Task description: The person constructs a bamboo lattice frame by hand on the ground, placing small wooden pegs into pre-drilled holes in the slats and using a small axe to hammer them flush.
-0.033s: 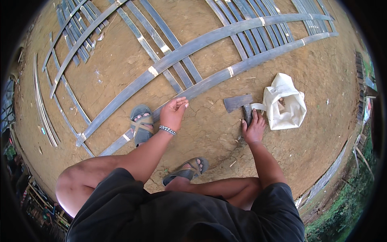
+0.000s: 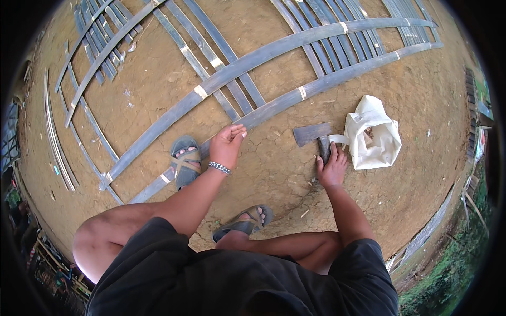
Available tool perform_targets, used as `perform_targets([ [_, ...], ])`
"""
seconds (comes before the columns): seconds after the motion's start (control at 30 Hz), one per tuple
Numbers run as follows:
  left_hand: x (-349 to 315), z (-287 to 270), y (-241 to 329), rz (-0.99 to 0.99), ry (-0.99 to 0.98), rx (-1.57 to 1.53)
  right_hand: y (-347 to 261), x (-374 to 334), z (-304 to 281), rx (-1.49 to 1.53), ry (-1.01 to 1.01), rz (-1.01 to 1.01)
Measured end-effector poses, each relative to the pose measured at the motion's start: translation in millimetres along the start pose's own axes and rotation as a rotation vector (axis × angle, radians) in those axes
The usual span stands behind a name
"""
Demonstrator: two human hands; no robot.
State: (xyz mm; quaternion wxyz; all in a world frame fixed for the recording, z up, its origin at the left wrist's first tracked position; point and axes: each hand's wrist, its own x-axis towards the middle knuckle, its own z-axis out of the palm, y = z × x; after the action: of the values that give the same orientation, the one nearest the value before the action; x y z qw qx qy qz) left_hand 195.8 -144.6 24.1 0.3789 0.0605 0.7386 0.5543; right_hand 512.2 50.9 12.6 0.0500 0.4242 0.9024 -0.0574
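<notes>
My left hand [image 2: 225, 146], with a chain bracelet at the wrist, hovers by the near edge of a long dark slat [image 2: 284, 106] that looks like split bamboo. Its fingertips are drawn together; anything between them is too small to make out. My right hand [image 2: 332, 169] lies around the dark handle of a hatchet [image 2: 312, 134], whose flat blade rests on the dirt pointing left. Beside it stands a white woven sack [image 2: 388, 147] with its mouth folded open and a strap reaching toward the handle. My left sandal [image 2: 184, 162] presses on the slat's near end.
A second long slat [image 2: 258, 60] runs parallel beyond the first, with several shorter slats [image 2: 358, 39] lying crosswise. Another slat frame [image 2: 100, 55] lies at far left, near some thin pale strips [image 2: 54, 137]. My right sandal [image 2: 245, 223] is on the bare dirt. Greenery [image 2: 448, 279] borders the lower right.
</notes>
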Motion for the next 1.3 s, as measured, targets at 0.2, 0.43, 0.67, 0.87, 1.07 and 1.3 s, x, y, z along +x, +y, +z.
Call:
perform_targets([
  [0.2,18.0,-5.3,-3.5,0.489,0.118,0.501,-2.2,-2.2,2.5,0.062,0.000,0.018],
  [0.43,20.8,-5.4,-15.8,0.543,0.156,0.541,-3.2,-9.2,3.6,0.060,0.092,-0.008],
  [0.67,24.4,-6.1,-22.4,0.556,0.175,0.519,-6.5,-28.5,-9.6,0.064,0.092,0.040],
  [0.87,24.5,-4.5,-22.2,0.580,0.178,0.538,-1.3,-35.3,-5.9,0.113,-0.087,0.242],
  [1.07,24.3,-4.4,-21.3,0.612,0.185,0.544,-12.4,-36.1,-20.2,0.279,-0.075,0.207],
  [1.3,23.5,-1.2,-19.9,0.559,0.184,0.543,-39.5,-46.7,-49.3,0.904,-0.457,0.360],
])
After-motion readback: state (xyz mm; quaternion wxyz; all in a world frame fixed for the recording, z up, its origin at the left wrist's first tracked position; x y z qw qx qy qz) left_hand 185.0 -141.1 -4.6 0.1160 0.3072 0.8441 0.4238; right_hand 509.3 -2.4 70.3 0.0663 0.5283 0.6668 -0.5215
